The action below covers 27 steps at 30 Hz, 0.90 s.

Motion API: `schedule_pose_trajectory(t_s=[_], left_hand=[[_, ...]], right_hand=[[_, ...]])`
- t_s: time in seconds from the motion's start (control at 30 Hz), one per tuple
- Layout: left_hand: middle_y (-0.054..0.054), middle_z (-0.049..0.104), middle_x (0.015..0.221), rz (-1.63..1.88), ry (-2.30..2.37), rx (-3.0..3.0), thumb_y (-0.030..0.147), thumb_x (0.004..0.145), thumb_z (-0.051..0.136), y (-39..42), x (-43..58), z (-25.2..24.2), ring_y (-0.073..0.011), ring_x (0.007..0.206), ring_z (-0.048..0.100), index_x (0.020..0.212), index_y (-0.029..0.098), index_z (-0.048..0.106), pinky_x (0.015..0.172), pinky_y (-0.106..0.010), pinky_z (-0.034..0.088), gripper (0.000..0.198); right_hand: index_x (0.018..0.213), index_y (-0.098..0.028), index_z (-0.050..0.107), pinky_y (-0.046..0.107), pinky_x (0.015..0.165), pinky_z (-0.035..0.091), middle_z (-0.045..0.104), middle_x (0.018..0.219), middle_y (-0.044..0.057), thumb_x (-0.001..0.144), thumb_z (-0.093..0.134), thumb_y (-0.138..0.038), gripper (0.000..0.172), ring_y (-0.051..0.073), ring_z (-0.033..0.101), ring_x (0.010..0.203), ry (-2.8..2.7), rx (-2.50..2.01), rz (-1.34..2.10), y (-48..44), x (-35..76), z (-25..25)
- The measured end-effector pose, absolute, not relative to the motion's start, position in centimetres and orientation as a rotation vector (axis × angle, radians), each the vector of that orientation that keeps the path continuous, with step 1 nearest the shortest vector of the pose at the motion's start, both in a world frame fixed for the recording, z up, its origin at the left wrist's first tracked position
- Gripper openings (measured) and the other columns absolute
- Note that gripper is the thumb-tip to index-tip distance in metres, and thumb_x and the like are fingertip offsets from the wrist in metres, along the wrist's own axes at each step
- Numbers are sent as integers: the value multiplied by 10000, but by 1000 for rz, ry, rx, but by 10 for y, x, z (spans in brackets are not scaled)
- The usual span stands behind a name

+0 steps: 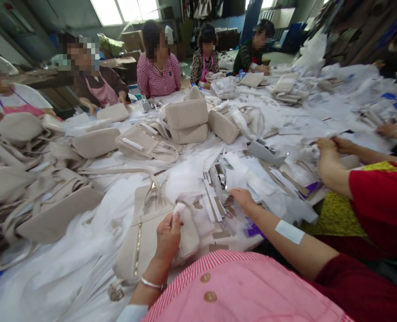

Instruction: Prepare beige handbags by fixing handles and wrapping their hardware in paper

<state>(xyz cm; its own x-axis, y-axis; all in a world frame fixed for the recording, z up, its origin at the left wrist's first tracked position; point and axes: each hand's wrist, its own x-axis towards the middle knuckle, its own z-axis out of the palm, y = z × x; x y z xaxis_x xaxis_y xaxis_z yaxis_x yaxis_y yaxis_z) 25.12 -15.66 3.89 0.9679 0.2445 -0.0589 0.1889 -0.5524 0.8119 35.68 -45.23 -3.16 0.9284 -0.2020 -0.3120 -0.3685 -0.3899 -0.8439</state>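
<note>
Much of the counter (67,268) is buried under white wrapping and paper scraps, so its surface hardly shows, and the pile of beige bags at the left is partly cut off by the frame edge. Near the bottom centre, the left hand (168,237) is clenched around a small white pad (179,208), thumb and fingers pinching it upright, while the hand rests on top of a beige bag (141,241) lying flat just in front of the person's pink striped apron (238,290). The bag's gold zip (138,250) runs along its left side, and its near end is hidden by the wrist, which wears a silver bangle (153,284). The right hand (241,197) reaches farther out to the right of the bag, fingers loosely spread and released over the paper strips (213,197); whether it touches one is hard to tell. A white patch (289,231) sits on that forearm. At the right, a co-worker's hands (329,147) in red sleeves work among scraps. Other people sit along the far side, behind more bags (186,120).
</note>
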Motion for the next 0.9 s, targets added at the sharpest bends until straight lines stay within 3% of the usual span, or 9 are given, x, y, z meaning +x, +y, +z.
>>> schedule_pose_trajectory(t_s=[0.17, 0.33, 0.5, 0.9], left_hand=[[-18, 636, 646, 69, 302, 2155, 479, 932, 419, -160, 252, 36, -164, 617, 566, 768, 175, 630, 589, -248, 404, 405], [-13, 644, 648, 88, 320, 2179, 474, 936, 419, -160, 250, 40, -160, 612, 577, 794, 176, 650, 597, -250, 412, 403], [-7, 635, 655, 169, 208, 2263, 414, 948, 432, -163, 248, 43, -152, 613, 576, 834, 173, 651, 608, -248, 409, 345], [-62, 675, 795, 420, -59, 2587, 284, 968, 427, -175, 243, 38, -175, 743, 620, 909, 180, 635, 687, -271, 433, 241]], right_hand=[[616, -156, 664, 258, 596, 443, 676, 642, 38, 644, 602, -351, 207, 166, 595, 633, 445, -1864, 177, -448, 357, -23], [684, -165, 667, 214, 538, 422, 684, 694, 22, 685, 620, -349, 190, 144, 605, 656, 447, -1821, 155, -452, 335, -8], [665, -163, 578, 191, 354, 284, 637, 593, 21, 755, 553, -287, 155, 90, 487, 415, 559, -1725, 366, -449, 312, -19], [502, -175, 511, 192, 324, 203, 471, 367, -30, 706, 579, -124, 221, 64, 343, 313, 587, -1879, 569, -453, 332, -28]])
